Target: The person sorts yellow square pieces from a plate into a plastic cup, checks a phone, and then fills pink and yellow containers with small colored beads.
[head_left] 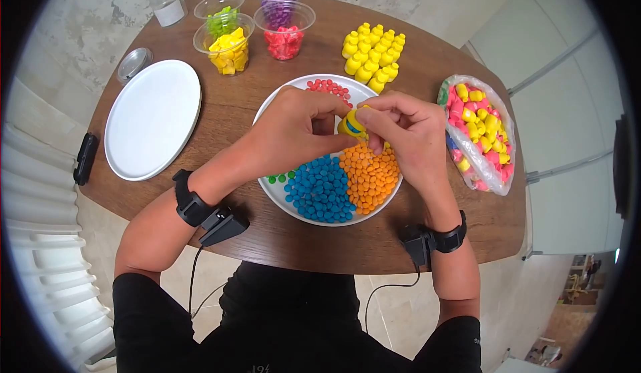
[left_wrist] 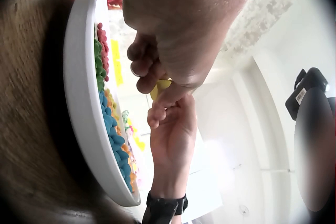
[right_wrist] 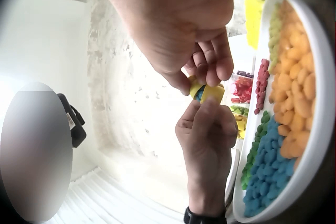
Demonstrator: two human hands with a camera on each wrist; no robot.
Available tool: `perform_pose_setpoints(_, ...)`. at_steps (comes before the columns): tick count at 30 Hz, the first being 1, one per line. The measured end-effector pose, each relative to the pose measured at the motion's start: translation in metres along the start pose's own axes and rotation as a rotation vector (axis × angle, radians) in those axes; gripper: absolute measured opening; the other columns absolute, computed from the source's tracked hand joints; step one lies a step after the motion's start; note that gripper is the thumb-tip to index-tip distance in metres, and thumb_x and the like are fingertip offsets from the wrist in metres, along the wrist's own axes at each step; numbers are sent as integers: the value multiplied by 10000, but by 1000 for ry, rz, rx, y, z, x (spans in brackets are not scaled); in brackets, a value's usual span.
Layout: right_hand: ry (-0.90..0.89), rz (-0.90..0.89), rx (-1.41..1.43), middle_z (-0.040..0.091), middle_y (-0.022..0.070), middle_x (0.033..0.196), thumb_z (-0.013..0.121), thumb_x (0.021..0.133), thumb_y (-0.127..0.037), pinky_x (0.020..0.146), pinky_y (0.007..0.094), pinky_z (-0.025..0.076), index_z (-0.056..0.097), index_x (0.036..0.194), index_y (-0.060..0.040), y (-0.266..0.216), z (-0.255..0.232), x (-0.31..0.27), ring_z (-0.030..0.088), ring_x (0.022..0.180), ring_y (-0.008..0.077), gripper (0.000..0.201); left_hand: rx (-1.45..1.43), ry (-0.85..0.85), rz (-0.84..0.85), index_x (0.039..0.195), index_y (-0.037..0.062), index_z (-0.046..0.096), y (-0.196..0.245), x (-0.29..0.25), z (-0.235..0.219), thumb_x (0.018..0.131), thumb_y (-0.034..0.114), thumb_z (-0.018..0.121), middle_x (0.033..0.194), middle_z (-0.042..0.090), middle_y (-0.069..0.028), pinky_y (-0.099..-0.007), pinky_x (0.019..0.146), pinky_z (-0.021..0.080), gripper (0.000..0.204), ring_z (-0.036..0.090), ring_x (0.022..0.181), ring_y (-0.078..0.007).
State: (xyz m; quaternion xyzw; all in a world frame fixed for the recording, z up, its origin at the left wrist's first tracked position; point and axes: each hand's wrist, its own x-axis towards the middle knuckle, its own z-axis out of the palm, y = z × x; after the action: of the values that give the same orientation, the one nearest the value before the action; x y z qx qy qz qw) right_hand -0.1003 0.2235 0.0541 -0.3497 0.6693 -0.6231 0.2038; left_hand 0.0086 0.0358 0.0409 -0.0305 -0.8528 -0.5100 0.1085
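A small yellow bottle (head_left: 352, 123) with a blue patch on its side is held between both hands, over the round white plate (head_left: 304, 221). My left hand (head_left: 288, 127) grips its body between thumb and fingers. On the other end of the bottle, my right hand (head_left: 415, 136) pinches with thumb and fingertips. In the right wrist view the bottle (right_wrist: 212, 94) lies tilted, blue showing between its two yellow ends. Sorted by colour, blue candies (head_left: 319, 189), orange candies (head_left: 369, 176), red candies (head_left: 332, 87) and a few green candies (head_left: 282, 178) lie on the plate.
Similar yellow bottles (head_left: 374, 54) stand grouped behind the plate. A plastic bag (head_left: 477, 133) of pink and yellow pieces lies at right. At left is another white plate (head_left: 153, 119); clear cups with yellow (head_left: 230, 51), red (head_left: 283, 43), green and purple pieces stand at the back.
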Motion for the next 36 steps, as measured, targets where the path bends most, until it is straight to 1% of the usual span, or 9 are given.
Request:
perform_pose_setpoints(9,15,-8,121,733,60,766,771,955,-92,538,211,489,779,1026,49,-1,-3,1,641,602,75,159,-143,14,-63,1154,5,772,4,-1,4,827,50,860,719,684,44,-191,584,424,342,575,625,3)
perform_pose_setpoints(15,75,-39,192,724,52,770,766,956,-97,532,207,481,773,1011,50,3,1,2,643,613,74,158,-135,37,-37,1165,18,782,-5,2,1,812,32,858,787,676,56,-183,609,415,362,548,673,9)
perform_pose_setpoints(18,104,-65,227,707,39,750,764,954,-109,531,203,471,773,1001,45,2,-3,3,632,609,66,161,-85,42,53,1159,-11,776,-8,5,0,819,60,873,755,659,26,-210,574,416,361,538,655,-11)
perform_pose_setpoints(21,198,-112,185,694,27,733,771,946,-127,521,202,459,776,985,35,4,-10,5,619,595,58,166,-83,22,36,1153,20,792,-10,7,-3,794,63,883,810,677,15,-216,604,415,373,532,688,-21)
perform_pose_setpoints(25,281,-110,196,682,22,714,792,930,-163,505,203,449,777,959,31,17,-26,14,605,575,53,196,53,27,134,1121,78,816,-13,5,-12,753,82,892,944,696,-16,-236,648,411,376,521,768,-59)
perform_pose_setpoints(28,306,-89,149,679,32,695,803,911,-196,491,205,448,780,935,36,31,-34,19,605,561,56,234,140,0,147,1110,73,815,-5,-3,-20,746,84,896,955,701,-12,-254,688,438,374,545,844,-95)
perform_pose_setpoints(30,313,-81,120,679,34,689,805,905,-205,486,204,447,781,924,38,38,-37,23,607,557,57,245,219,-24,150,1091,75,817,-2,-17,-24,738,77,892,1006,704,-16,-290,786,475,361,564,955,-148)
perform_pose_setpoints(33,288,-58,65,683,40,675,810,892,-226,481,213,451,784,895,47,43,-36,24,608,545,63,273,280,-64,67,1065,69,817,10,-34,-22,736,81,890,1044,703,-29,-329,886,488,337,574,1026,-187)
perform_pose_setpoints(36,285,-71,-14,703,61,674,825,866,-250,513,256,480,791,875,46,51,-34,27,624,559,87,298,396,-127,100,1041,53,798,14,-42,-17,702,61,863,1091,688,-52,-372,966,466,346,569,1073,-234)
